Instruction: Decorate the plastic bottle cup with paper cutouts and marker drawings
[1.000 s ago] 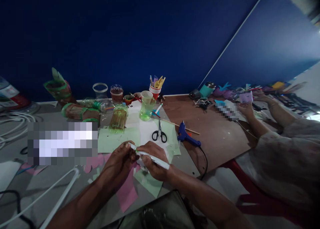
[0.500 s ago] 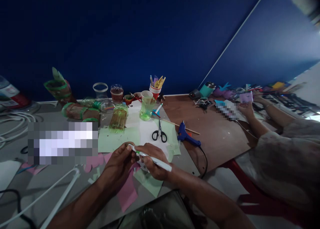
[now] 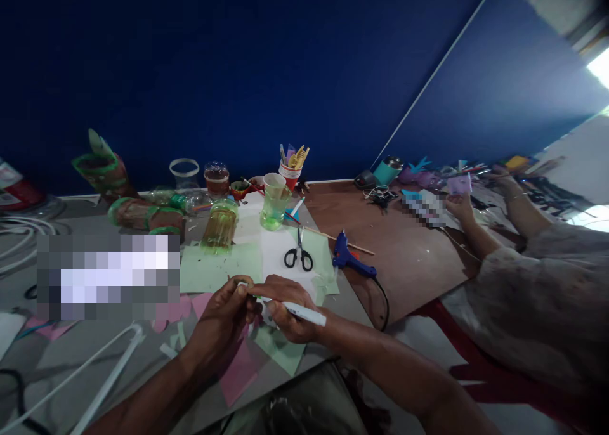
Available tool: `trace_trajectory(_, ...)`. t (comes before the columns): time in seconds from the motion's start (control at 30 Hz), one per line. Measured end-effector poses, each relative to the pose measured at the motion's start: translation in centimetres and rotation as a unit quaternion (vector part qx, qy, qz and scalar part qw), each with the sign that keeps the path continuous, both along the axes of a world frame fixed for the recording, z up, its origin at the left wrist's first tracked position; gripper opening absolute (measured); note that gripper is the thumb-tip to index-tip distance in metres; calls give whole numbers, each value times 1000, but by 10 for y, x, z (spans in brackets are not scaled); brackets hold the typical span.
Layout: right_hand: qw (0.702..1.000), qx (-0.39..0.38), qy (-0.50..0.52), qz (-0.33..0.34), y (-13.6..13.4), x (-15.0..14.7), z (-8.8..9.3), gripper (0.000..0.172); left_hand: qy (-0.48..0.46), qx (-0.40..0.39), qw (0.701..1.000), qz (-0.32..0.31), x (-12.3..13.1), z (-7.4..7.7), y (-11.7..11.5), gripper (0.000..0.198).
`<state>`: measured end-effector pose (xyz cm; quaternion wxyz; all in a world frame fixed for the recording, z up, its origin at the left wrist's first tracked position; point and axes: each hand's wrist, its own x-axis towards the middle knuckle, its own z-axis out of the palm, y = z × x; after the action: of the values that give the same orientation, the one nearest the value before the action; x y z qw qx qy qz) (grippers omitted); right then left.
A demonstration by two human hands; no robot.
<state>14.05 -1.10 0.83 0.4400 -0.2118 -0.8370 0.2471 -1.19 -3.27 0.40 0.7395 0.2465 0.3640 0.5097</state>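
My right hand (image 3: 290, 308) is closed around a white marker (image 3: 304, 313), whose back end points to the right. Its front end is hidden by my fingers. Close beside it, my left hand (image 3: 231, 305) pinches a small white piece (image 3: 243, 285) that looks like the marker's cap. The two hands almost touch. Under my right hand shows part of a white thing with dark spots (image 3: 269, 316), mostly covered. Pink paper (image 3: 240, 371) and green paper (image 3: 280, 349) lie beneath the hands.
Black-handled scissors (image 3: 299, 257) lie beyond my hands, with a blue glue gun (image 3: 352, 257) and its cord to the right. Behind stand a clear plastic cup (image 3: 275, 200) and a tilted brown-green cup (image 3: 219, 227). At right, another person's hand (image 3: 459, 205) holds something purple.
The view has turned slightly to the right, so things shift left. My right index finger now reaches toward my left fingertips, and less of the marker's front end shows.
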Motion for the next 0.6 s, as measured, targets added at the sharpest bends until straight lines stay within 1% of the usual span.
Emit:
trace_trajectory(0.13,1000,27,4,-8,1,0,-1,41,15,27,999,-32,0,1,0,17)
trace_trajectory(0.23,998,60,-19,-21,4,8,0,37,32,49,998,-16,-1,-2,2,19)
trace_trajectory(0.33,993,58,-54,-89,14,29,1,33,42,43,998,-11,-1,-7,4,19)
trace_trajectory(0.43,980,21,-128,-153,37,57,-2,31,87,33,994,-61,0,-11,6,18)
trace_trajectory(0.5,956,20,-209,-203,56,72,-4,30,122,34,987,-98,1,-15,6,20)
trace_trajectory(0.53,937,14,-261,-231,66,77,-5,31,144,39,982,-113,1,-16,6,21)
trace_trajectory(0.6,892,-2,-366,-266,84,83,-7,36,214,70,966,-130,0,-19,5,21)
